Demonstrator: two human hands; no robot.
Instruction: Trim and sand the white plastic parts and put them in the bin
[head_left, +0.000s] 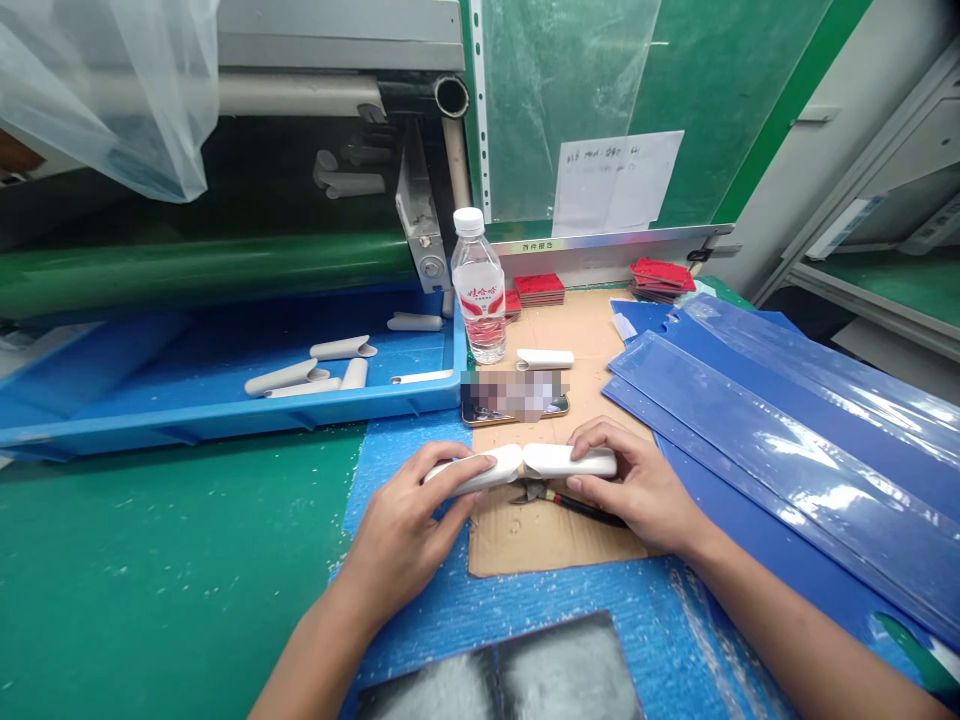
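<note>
Right now, the left hand (401,535) and the right hand (634,487) are both firmly closed, each around its own white curved piece. The left piece (472,472) and the right piece (570,461) meet end to end between the hands, touching and held roughly level, with the fingers curled over their tops.

Directly beneath the grip, a pair of side cutters with red-and-black handles (566,500) lies on a cardboard sheet (555,535), its handles running under the right hand. Neither hand has hold of the cutters. Just ahead of the grip on the cardboard sits a pixelated, gold-edged object (514,400), too blurred to identify, and beyond it lies another white curved piece (545,359). Farther ahead, a water bottle (478,290) stands upright near a stack of red pads (538,290).

Left of the left hand, a blue tray (225,425) holds more white curved pieces (285,377). Right of the right hand lie long blue sheets in glossy film (772,440). A blue foam mat (405,640) spreads under both forearms, with a green bench top (150,580) beyond the left one.
</note>
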